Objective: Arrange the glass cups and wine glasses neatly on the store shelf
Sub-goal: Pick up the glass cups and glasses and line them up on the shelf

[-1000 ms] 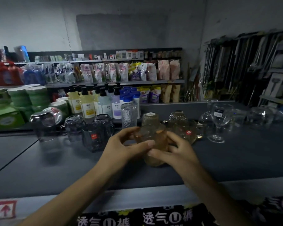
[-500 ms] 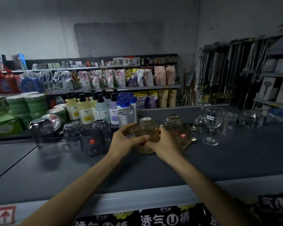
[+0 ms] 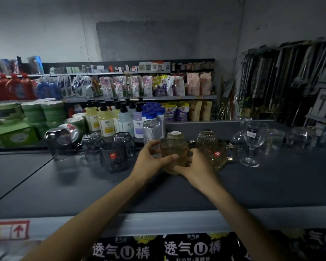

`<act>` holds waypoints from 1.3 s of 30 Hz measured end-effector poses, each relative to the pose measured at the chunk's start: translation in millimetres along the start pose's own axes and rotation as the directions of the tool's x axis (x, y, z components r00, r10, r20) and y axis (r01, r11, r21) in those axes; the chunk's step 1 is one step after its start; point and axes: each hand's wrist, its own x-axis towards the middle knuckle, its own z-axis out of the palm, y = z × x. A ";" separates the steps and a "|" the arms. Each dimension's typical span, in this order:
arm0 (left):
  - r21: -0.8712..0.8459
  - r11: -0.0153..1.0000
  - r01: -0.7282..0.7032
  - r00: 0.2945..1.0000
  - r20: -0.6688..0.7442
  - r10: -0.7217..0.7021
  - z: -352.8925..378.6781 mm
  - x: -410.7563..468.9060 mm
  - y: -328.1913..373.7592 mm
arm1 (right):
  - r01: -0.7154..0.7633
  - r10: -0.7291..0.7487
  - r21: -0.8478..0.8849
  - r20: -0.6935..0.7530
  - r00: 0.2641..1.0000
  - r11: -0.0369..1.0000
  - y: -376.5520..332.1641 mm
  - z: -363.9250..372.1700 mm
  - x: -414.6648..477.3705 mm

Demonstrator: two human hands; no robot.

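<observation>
Amber glass cup (image 3: 174,151), middle of the dark shelf (image 3: 177,196): being cradled upright between both hands, just beside an amber mug (image 3: 213,153) on its right and near a smoky mug (image 3: 114,157) on its left. Risking a knock of glass on glass, judging by the tight gap, with the right hand (image 3: 198,166) squeezing in against the amber mug, and possibly sending that mug towards the wine glass (image 3: 254,142) standing further right. Risking a tip or slip as well, if letting go before seating the base flat; impossible to tell whether touching the shelf yet. Curling round the near wall with the fingers (image 3: 167,159) of the left hand (image 3: 149,162); wrapping low round the base with the right fingers (image 3: 178,168). Both sets clamping on the cup, neither spreading.
</observation>
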 end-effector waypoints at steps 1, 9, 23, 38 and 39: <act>0.032 0.999 0.009 1.000 0.005 -0.009 -3.4 -3.2 1.2 | 0.002 -0.002 -0.065 -0.007 1.000 0.998 -4.3 -5.1 -10.0; 0.402 0.861 -0.311 0.921 -0.095 0.377 -45.9 -121.9 8.8 | 0.315 -0.366 -0.232 -0.226 0.903 0.920 3.1 3.2 -101.6; 0.755 0.430 0.496 0.861 -0.490 -0.133 -90.8 -523.2 -224.0 | 0.612 -0.363 -0.117 0.712 0.601 0.783 177.7 202.0 -307.9; 0.199 0.180 0.963 0.251 -0.905 -0.343 -199.2 -676.9 -257.6 | 0.734 -0.185 -0.093 0.939 0.289 0.673 150.7 376.6 -383.6; 0.176 0.164 0.971 0.223 -0.912 -0.345 -213.4 -686.2 -260.9 | 0.749 -0.180 -0.083 0.948 0.263 0.658 141.6 395.7 -392.9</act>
